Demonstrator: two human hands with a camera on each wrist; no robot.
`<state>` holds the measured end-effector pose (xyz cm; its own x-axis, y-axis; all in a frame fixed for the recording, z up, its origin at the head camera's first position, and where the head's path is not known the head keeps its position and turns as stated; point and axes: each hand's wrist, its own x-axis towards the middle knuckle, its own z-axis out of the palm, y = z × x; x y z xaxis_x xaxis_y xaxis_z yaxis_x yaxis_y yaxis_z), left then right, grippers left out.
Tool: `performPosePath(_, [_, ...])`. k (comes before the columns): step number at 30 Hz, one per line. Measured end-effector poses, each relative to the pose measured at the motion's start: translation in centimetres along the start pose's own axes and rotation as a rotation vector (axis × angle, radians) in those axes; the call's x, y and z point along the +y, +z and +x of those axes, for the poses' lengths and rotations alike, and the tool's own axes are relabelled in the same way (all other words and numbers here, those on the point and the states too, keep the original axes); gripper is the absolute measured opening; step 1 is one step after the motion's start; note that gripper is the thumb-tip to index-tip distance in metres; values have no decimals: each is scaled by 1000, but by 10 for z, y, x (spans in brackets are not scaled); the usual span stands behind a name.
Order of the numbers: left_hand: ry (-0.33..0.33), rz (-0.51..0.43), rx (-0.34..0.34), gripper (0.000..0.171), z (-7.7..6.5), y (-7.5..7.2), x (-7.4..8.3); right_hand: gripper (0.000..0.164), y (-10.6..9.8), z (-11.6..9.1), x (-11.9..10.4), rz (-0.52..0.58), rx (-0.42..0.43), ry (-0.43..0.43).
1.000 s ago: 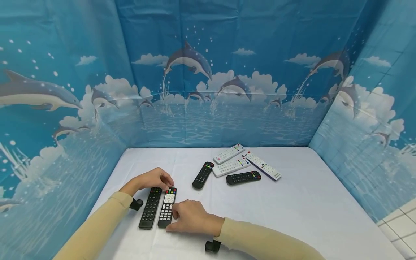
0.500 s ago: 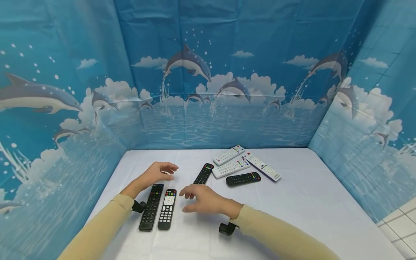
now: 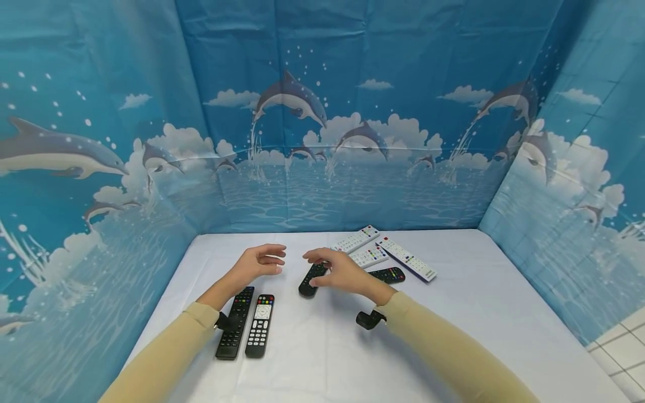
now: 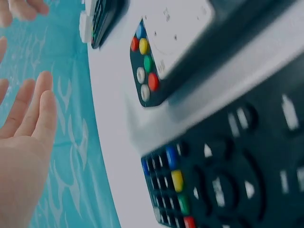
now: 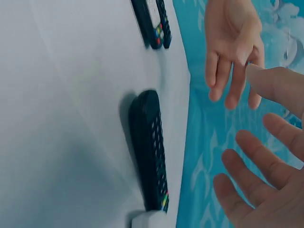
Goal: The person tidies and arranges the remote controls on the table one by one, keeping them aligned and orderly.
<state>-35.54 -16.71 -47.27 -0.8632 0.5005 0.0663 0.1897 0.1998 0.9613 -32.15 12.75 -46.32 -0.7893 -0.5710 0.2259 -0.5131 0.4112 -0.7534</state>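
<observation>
My left hand (image 3: pixel 254 266) hovers past the far ends of two remotes, fingers loosely extended, nothing in it. Below it lie a long black remote (image 3: pixel 234 330) and, just to its right, a black remote with a white top panel (image 3: pixel 259 324), roughly parallel and apart. Over a small black remote (image 3: pixel 308 282) hangs my right hand (image 3: pixel 342 271), fingers spread and thumb apart. The right wrist view shows a gap between this hand and the small black remote (image 5: pixel 151 147). In the left wrist view the white-panelled remote (image 4: pixel 180 33) and long black remote (image 4: pixel 237 171) appear close up.
Behind the right hand lie white remotes, one at the back (image 3: pixel 358 239), one partly hidden (image 3: pixel 370 256) and one slanted (image 3: pixel 407 258). Another black remote (image 3: pixel 390 275) is partly covered by that hand. A dolphin-printed curtain (image 3: pixel 327 190) borders the white table (image 3: pixel 453 336).
My right hand has left the white-panelled remote and moved right and away from me, over the small black remote. My left hand has lifted off and shifted forward and slightly right.
</observation>
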Motion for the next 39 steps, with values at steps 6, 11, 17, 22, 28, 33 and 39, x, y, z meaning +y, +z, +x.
performPosePath(6, [-41,-7,-45,64,7,11,-3,66,-12,9,25,55,52,59])
performPosePath(11, [-64,-17,-89,61,14,24,-4,69,-20,12,46,96,78,130])
performPosePath(17, [-64,9,-116,60,21,39,-7,73,-22,16,64,81,59,163])
performPosePath(22, [-75,76,-88,62,25,47,-11,80,-19,19,73,34,48,213])
performPosePath(28, [-123,132,-55,64,29,60,-13,86,-15,23,80,-42,49,233])
performPosePath(33, [-163,156,-45,67,33,67,-12,85,-13,25,87,-92,67,241])
performPosePath(39, [-195,177,-39,72,36,67,-15,85,-11,27,91,-128,66,244])
